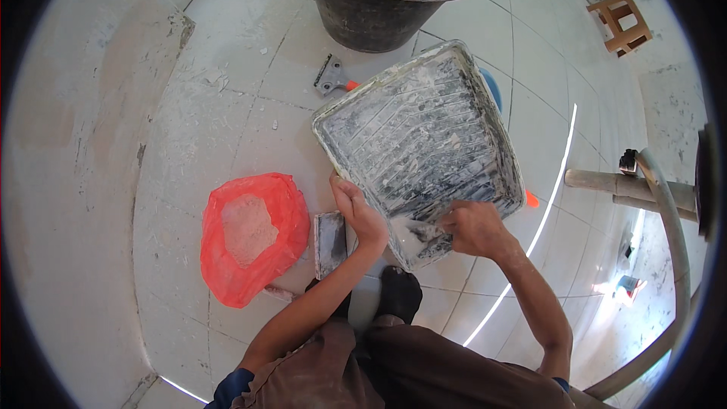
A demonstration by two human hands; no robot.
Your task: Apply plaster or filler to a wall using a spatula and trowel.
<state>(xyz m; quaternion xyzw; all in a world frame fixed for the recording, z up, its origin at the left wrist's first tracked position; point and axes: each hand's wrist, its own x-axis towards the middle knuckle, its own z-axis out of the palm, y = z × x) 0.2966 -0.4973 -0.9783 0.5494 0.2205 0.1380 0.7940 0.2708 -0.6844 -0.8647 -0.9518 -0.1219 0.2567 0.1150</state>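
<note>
A paint tray [424, 132], ribbed and crusted with white and grey residue, lies tilted in front of me. My left hand [357, 210] grips its left edge, fingers curled around the rim. White wet paste [407, 241] sits in the tray's near corner. My right hand [478, 229] is closed around a paste-smeared tool that looks like a putty knife [429, 232]; its blade end is in the paste, and its handle is hidden by my fingers. Left of the tray, an open red plastic bag [294, 208] holds white powder [248, 229].
A black bucket [371, 19] stands beyond the tray. Near it lies a scraper [332, 77] with an orange handle. A grey rectangular block [330, 244] lies by my foot. At right are a brown stool [621, 24] and wooden poles [628, 188]. A blue object [492, 89] shows behind the tray.
</note>
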